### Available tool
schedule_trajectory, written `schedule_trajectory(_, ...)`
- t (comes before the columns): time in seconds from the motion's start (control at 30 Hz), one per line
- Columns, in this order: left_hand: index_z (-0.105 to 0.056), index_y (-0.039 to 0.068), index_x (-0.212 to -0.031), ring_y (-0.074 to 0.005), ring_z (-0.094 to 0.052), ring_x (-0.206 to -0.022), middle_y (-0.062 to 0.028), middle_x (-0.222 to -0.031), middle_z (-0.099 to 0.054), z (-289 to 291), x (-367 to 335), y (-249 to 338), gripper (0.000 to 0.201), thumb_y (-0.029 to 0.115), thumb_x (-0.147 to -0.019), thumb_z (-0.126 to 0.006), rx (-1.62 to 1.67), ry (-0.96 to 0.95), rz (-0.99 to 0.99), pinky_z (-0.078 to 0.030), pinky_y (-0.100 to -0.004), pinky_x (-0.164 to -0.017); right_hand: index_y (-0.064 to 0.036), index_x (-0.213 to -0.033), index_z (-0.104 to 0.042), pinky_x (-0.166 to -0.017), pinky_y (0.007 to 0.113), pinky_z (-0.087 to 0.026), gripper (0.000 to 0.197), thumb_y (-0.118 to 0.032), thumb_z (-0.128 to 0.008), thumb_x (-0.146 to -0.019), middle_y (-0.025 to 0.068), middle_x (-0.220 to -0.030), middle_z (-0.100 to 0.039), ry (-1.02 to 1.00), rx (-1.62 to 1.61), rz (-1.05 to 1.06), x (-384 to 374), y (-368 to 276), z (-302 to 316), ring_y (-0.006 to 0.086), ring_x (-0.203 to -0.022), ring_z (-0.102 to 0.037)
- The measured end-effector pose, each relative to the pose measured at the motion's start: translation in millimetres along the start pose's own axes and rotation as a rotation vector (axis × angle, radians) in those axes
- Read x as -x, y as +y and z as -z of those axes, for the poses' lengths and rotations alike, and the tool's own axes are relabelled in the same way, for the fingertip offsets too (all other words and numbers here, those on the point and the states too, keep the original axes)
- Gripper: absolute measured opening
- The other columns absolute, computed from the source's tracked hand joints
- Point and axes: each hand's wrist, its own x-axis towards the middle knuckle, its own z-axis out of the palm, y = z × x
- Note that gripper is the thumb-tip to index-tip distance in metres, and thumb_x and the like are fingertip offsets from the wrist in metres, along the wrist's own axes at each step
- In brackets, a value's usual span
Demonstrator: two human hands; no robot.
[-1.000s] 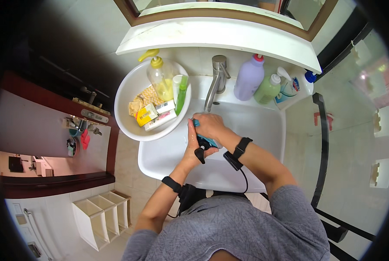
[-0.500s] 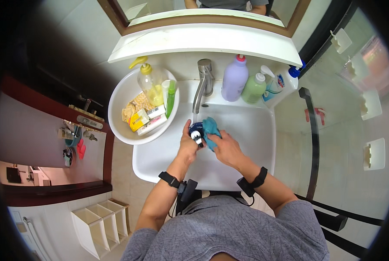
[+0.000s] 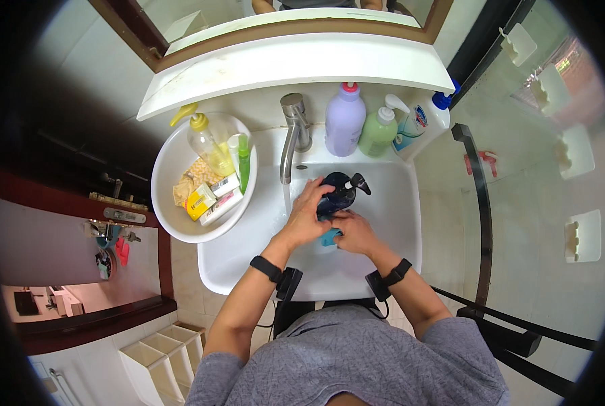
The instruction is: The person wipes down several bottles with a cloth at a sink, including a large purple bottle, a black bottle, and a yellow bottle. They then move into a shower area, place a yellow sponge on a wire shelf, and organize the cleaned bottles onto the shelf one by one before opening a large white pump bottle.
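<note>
dark blue pump bottle (image 3: pixel 339 193) lies tilted over the middle of the white sink (image 3: pixel 397 271) just beside the tap (image 3: pixel 290 135), left hand (image 3: pixel 307 215) closed round its body, right hand (image 3: pixel 354 231) pressing a blue sponge (image 3: pixel 328 238) beneath; wet, probably slippery, best held at the waist.

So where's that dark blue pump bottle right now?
In the head view, the dark blue pump bottle is over the white sink, just right of the tap, held between the left hand and the right hand.
</note>
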Motion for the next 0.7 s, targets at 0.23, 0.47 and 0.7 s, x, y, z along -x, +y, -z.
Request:
schedule_trajectory(0.23, -0.039, 0.01, -0.119, -0.0347, -0.043, -0.107, -0.0164, -0.111, -0.041, -20.1, -36.8, 21.2, 0.071, 0.009, -0.056, -0.071, -0.076, -0.103, 0.061, -0.04, -0.0371, -0.091, -0.0168, -0.087, -0.066, -0.088, 0.037, -0.043, 0.026, -0.012, -0.058, -0.063, 0.0087, -0.098, -0.063, 0.093, -0.057, -0.148, 10.1, 30.5, 0.5, 0.0317, -0.099, -0.053)
schedule_trajectory(0.47, -0.032, 0.01, -0.132, -0.0344, -0.04, -0.115, -0.0172, -0.12, -0.043, -43.0, -56.5, 32.2, 0.081, 0.027, -0.062, -0.069, -0.437, -0.33, 0.144, -0.028, -0.0459, -0.1, -0.0131, -0.088, -0.066, -0.088, 0.038, -0.043, 0.026, -0.008, -0.057, -0.064, 0.0108, -0.101, -0.062, 0.346, 0.005, -0.036, 15.6, 73.4, -0.9, 0.0321, -0.103, -0.051)
schedule_trajectory(0.7, -0.029, 0.011, -0.133, -0.0329, -0.025, -0.13, -0.015, -0.137, -0.032, -69.6, -73.7, 8.2, 0.08, 0.028, -0.065, -0.068, -0.33, -0.196, 0.198, -0.024, -0.049, -0.102, -0.0075, -0.091, -0.064, -0.079, 0.034, -0.047, 0.029, -0.006, -0.061, -0.062, 0.0121, -0.098, -0.061, 0.169, -0.177, -0.407, 13.3, 53.2, 20.6, 0.0303, -0.089, -0.058)
